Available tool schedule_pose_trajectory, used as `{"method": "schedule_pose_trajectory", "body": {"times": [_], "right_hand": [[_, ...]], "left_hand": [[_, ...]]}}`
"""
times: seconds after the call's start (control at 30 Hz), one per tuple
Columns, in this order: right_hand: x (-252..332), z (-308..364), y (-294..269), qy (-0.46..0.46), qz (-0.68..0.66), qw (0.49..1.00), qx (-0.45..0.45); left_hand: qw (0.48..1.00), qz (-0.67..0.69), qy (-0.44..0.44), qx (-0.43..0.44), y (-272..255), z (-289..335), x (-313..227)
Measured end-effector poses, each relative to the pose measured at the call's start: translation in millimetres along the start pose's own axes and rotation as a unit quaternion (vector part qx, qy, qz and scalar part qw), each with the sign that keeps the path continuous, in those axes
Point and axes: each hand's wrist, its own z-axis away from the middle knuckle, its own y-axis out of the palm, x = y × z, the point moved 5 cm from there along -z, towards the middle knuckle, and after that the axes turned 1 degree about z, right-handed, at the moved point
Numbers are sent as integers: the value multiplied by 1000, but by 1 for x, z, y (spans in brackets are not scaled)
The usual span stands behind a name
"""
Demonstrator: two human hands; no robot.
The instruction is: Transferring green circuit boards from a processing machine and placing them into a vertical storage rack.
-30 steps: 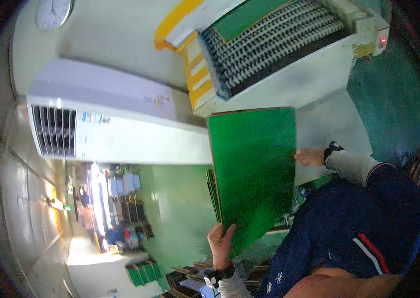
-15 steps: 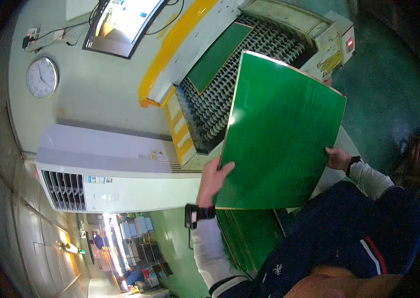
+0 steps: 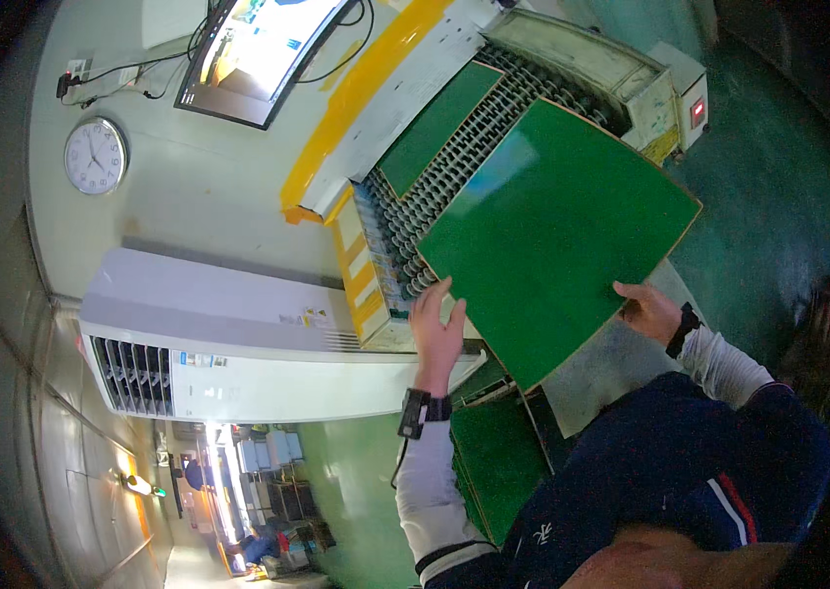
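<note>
A large green circuit board panel (image 3: 562, 236) with thin copper-coloured edges lies across the near part of a roller conveyor (image 3: 413, 211), overhanging toward me. On its near right edge my right hand (image 3: 652, 312) is closed, thumb on top, the other fingers hidden beneath. At the left edge is my left hand (image 3: 437, 329), fingers stretched out and thumb apart, the tips next to the edge. Whether they touch it I cannot tell. Farther up the rollers lies a second green panel (image 3: 439, 128). Below my left wrist stands a stack of green panels (image 3: 501, 452).
A grey plate (image 3: 582, 388) lies under the panel's near side. Left of the conveyor are a yellow-and-white striped end piece (image 3: 360, 270) and a white air conditioner (image 3: 267, 378). A control box with a red-lit display (image 3: 696, 110) stands at the far right. A screen (image 3: 256, 59) and clock (image 3: 96, 155) hang on the wall.
The panel has tilted down from a raised position onto the rollers and turned, its reflection shifting. My left hand has loosened from its edge; my right hand has moved slightly left with it.
</note>
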Motion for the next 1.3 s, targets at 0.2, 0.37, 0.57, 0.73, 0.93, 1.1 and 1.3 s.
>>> {"method": "schedule_pose_trajectory", "body": {"times": [0.2,0.37,0.57,0.73,0.93,1.1,1.3], "right_hand": [[12,-45,19,28,119,992,-25],[34,-76,35,-12,121,992,-22],[33,-113,39,-13,103,994,-19],[30,-137,28,-51,137,989,-1],[32,-146,34,-34,95,995,-18],[35,-153,36,-22,86,995,-39],[36,-160,39,-16,84,996,-23]], "left_hand": [[983,77,-166,-20,18,106,48],[915,165,-369,-5,54,204,62],[841,242,-481,-50,103,329,58],[789,240,-562,-66,126,393,55],[777,218,-586,-79,119,410,37],[778,181,-598,-68,121,427,36],[788,152,-591,-80,114,430,32]]}}
